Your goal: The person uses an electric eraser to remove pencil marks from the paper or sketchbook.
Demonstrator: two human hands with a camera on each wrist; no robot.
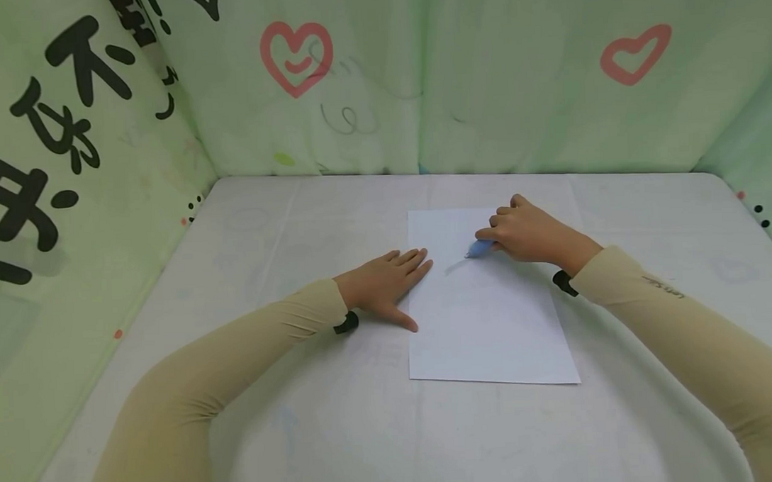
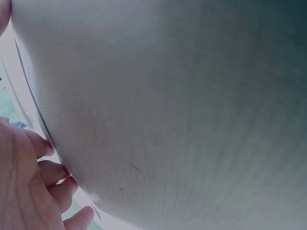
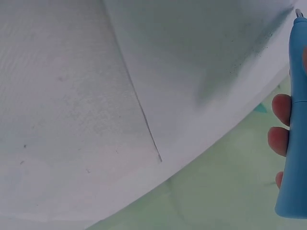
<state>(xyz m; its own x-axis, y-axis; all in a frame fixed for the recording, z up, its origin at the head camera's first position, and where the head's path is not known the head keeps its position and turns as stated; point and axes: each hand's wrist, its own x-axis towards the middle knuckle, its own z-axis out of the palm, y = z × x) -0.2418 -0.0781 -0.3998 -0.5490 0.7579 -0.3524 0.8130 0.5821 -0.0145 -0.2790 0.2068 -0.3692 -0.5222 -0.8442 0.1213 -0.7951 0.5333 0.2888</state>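
Note:
A sheet of white paper [image 1: 485, 330] lies on the white-covered table. My left hand [image 1: 387, 283] rests flat with its fingers spread, the fingertips over the paper's left edge. In the left wrist view, the fingers [image 2: 53, 175] are seen from the palm side, low over the cloth. With my right hand [image 1: 529, 232] I grip a thick blue electric eraser [image 3: 297, 158], a pen-shaped body with a narrow metal tip. Its tip points down-left at the upper middle of the sheet, beside a faint grey streak [image 1: 457, 266]. Fine dark specks show on the paper in the right wrist view.
The white tablecloth [image 1: 316, 428] spreads around the paper. Behind the table hangs a pale green curtain [image 1: 503, 109] with red hearts, and another with black lettering stands at the left. Dark wrist straps [image 1: 347, 322] show below both sleeves.

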